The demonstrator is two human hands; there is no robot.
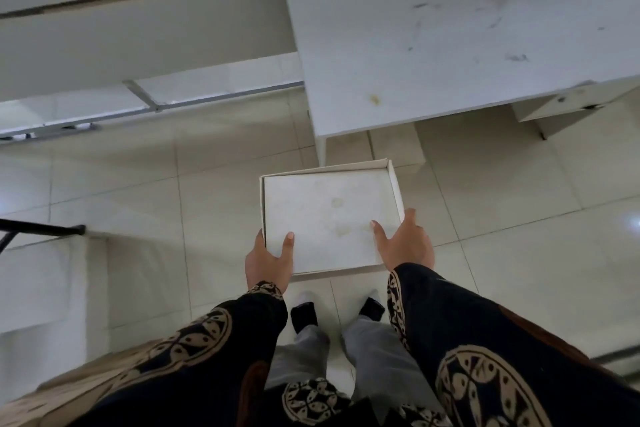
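A shallow white cardboard box (pixel 329 215), open on top and empty, is held level in front of me above the tiled floor. My left hand (pixel 266 263) grips its near left corner, thumb inside on the bottom and fingers under the outer wall. At the near right corner my right hand (pixel 403 243) holds it the same way, thumb lying inside and fingers around the right wall. Dark patterned sleeves cover both forearms.
A white table (pixel 450 28) with a scuffed top stands just beyond the box, its corner leg near the box's far edge. White shelving (pixel 138 28) runs along the left. A black bar (pixel 41 228) juts in at the left edge. My feet are below the box.
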